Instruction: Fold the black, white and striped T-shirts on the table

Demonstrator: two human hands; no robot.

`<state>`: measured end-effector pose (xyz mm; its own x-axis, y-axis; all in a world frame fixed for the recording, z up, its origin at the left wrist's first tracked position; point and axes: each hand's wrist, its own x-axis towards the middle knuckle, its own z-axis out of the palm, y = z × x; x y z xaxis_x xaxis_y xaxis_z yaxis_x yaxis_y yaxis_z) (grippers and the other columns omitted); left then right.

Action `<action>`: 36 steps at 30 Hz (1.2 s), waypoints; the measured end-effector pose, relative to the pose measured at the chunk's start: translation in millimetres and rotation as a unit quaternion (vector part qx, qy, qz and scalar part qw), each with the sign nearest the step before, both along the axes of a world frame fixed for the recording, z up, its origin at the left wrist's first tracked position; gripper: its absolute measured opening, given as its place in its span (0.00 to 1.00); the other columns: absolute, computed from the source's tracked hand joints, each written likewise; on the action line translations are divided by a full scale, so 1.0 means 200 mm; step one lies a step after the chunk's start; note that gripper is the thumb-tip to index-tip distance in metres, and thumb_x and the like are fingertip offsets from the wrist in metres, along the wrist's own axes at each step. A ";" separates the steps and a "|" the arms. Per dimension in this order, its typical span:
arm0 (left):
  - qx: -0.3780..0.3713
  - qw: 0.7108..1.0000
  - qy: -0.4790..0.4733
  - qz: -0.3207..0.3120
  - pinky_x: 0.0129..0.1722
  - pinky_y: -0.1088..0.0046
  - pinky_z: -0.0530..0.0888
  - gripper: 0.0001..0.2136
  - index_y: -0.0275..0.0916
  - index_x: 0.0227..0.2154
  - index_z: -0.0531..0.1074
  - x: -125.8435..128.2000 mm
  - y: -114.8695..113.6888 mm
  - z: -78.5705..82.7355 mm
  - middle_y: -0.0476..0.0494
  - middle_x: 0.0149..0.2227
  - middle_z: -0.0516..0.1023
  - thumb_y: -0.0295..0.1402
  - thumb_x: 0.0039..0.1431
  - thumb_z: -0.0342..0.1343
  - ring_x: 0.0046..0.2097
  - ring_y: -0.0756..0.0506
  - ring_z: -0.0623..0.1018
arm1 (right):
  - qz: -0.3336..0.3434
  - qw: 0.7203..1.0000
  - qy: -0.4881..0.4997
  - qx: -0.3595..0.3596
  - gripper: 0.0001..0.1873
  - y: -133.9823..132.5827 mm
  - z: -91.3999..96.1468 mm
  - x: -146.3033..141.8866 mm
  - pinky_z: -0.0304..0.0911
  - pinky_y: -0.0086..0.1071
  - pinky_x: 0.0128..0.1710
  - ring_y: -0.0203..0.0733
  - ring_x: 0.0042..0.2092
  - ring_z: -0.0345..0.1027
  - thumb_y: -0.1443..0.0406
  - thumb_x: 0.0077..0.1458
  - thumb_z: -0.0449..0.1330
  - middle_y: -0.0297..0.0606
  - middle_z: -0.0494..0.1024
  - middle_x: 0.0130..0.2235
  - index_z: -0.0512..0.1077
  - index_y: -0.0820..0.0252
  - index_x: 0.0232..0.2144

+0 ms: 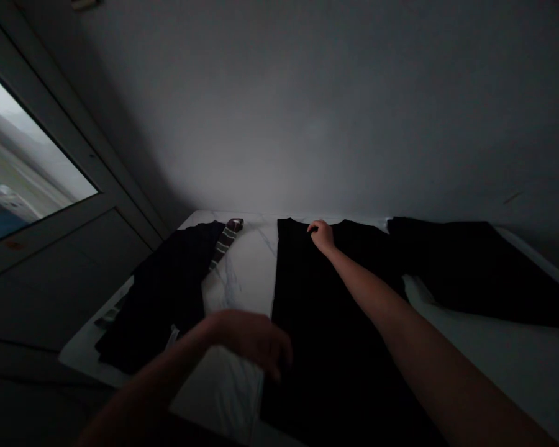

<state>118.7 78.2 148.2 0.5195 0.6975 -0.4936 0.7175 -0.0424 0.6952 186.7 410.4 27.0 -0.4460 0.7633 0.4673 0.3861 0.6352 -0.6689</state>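
Note:
A black shirt [326, 347] lies spread out in front of me, its neckline toward the wall. At that neckline is my right hand [322, 236], fingers curled and closed on the cloth; the dim light hides the exact grip. My left hand [256, 341] hovers over the shirt's left edge, nearer to me. Its fingers are loosely bent and a little apart, with nothing visible in them. The sleeve on the right reaches a second black garment [466, 267], whose details are lost in the dark.
The garments lie on a white marble-patterned table [249, 273] against a grey wall [307, 124]. On its left is a pile of dark clothes [168, 292], with a striped cloth [223, 245] sticking out. A door [65, 248] with a glass pane stands at the left.

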 end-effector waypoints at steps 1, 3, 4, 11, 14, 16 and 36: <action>0.046 0.997 0.045 0.048 0.33 0.79 0.71 0.09 0.43 0.41 0.77 -0.08 0.14 0.03 0.53 0.32 0.81 0.30 0.58 0.61 0.33 0.51 0.78 | 0.003 1.000 -0.003 0.001 0.15 0.00 0.00 0.01 0.63 0.35 0.46 0.43 0.39 0.69 0.78 0.37 0.49 0.37 0.74 0.30 0.70 0.57 0.19; 0.178 0.959 0.145 0.164 0.39 0.78 0.71 0.09 0.41 0.42 0.77 -0.21 0.44 0.07 0.51 0.35 0.81 0.25 0.61 0.55 0.36 0.50 0.77 | 0.010 1.000 -0.009 0.005 0.16 -0.01 -0.01 0.02 0.63 0.36 0.46 0.43 0.39 0.69 0.78 0.37 0.48 0.37 0.74 0.30 0.71 0.57 0.20; 0.224 0.937 0.174 0.205 0.44 0.76 0.70 0.12 0.38 0.44 0.76 -0.27 0.59 0.07 0.46 0.40 0.80 0.24 0.63 0.50 0.41 0.49 0.77 | 0.015 1.000 -0.013 0.007 0.16 -0.01 -0.01 0.02 0.63 0.36 0.46 0.43 0.39 0.69 0.78 0.37 0.48 0.37 0.74 0.31 0.72 0.57 0.21; 0.331 0.847 0.284 0.304 0.52 0.66 0.69 0.10 0.39 0.46 0.74 -0.52 1.28 -0.16 0.38 0.50 0.74 0.27 0.63 0.54 0.51 0.43 0.72 | 0.104 0.988 -0.104 0.054 0.20 -0.01 -0.03 0.09 0.62 0.33 0.47 0.41 0.44 0.68 0.82 0.42 0.50 0.40 0.73 0.41 0.75 0.61 0.29; 0.344 0.843 0.304 0.281 0.51 0.68 0.70 0.09 0.38 0.45 0.74 -0.57 1.38 -0.26 0.40 0.49 0.73 0.28 0.63 0.54 0.49 0.45 0.72 | 0.135 0.972 -0.172 0.086 0.20 0.00 -0.03 0.13 0.62 0.33 0.49 0.42 0.47 0.66 0.82 0.47 0.51 0.42 0.71 0.46 0.75 0.60 0.35; 0.353 0.844 0.300 0.269 0.51 0.71 0.69 0.09 0.38 0.44 0.75 -0.61 1.43 -0.29 0.41 0.48 0.73 0.28 0.63 0.54 0.49 0.46 0.72 | 0.138 0.967 -0.190 0.095 0.19 0.01 -0.01 0.15 0.61 0.34 0.50 0.42 0.48 0.66 0.81 0.49 0.52 0.42 0.71 0.47 0.75 0.60 0.37; 0.412 0.801 0.308 0.306 0.54 0.65 0.65 0.15 0.43 0.53 0.67 -0.44 1.40 -0.40 0.40 0.52 0.74 0.28 0.67 0.44 0.56 0.42 0.70 | 0.151 0.942 -0.229 0.194 0.19 -0.39 0.09 0.14 0.44 0.52 0.67 0.53 0.66 0.52 0.65 0.63 0.54 0.48 0.68 0.62 0.73 0.60 0.54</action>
<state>31.0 358.7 68.2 -0.2093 0.9494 0.2339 0.9754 0.1857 0.1192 215.4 333.0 44.5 -0.8379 0.3809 0.3909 0.3406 0.9246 -0.1708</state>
